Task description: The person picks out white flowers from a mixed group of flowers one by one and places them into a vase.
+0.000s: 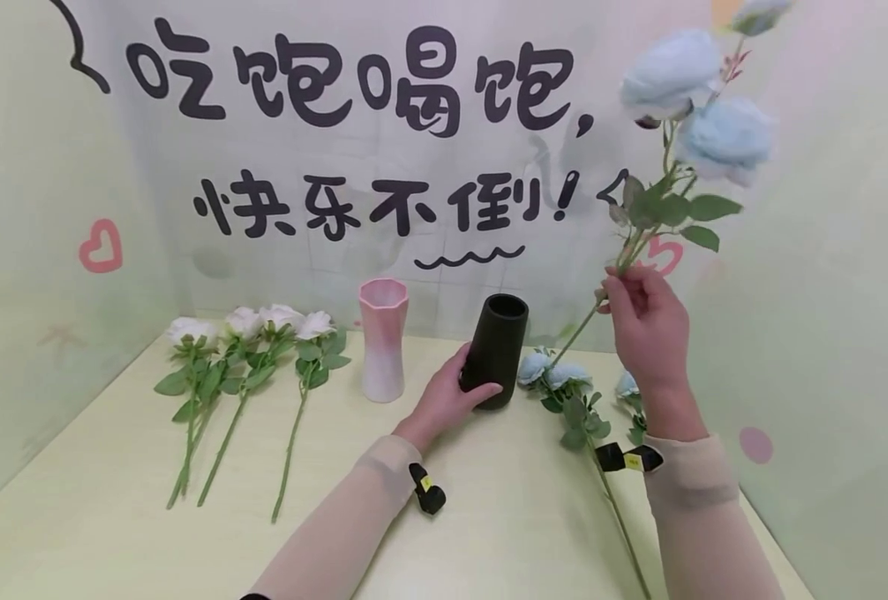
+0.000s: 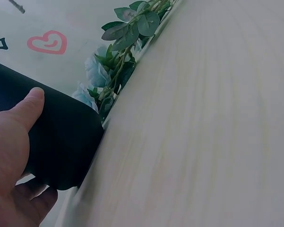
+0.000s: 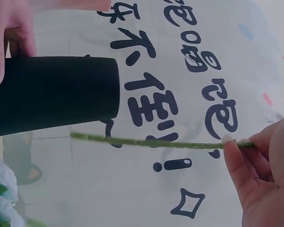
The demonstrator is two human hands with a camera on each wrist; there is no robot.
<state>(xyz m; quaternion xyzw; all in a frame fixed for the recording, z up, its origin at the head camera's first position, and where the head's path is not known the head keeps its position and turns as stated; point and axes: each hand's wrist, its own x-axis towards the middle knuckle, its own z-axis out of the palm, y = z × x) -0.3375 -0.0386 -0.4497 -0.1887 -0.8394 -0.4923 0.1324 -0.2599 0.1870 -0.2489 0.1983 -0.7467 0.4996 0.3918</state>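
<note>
My left hand (image 1: 447,396) grips the lower part of a black vase (image 1: 499,350), thumb across its near side. In the left wrist view, the base of the vase (image 2: 66,137) is down at the light wooden table (image 2: 194,132). Up to the right, my right hand (image 1: 649,325) pinches the stem of a tall spray of pale blue artificial roses (image 1: 729,142), blooms upward. Its bare lower stem (image 3: 156,143) slants down toward the left; the right wrist view shows the stem's end outside the vase, beside the rim.
A pink-and-white vase (image 1: 383,350) stands left of the black one. White roses (image 1: 244,323) on long stems lie at the left of the table. More blue roses (image 1: 566,377) lie at the right, under my right arm. Behind is a wall sheet (image 1: 323,275) with black lettering.
</note>
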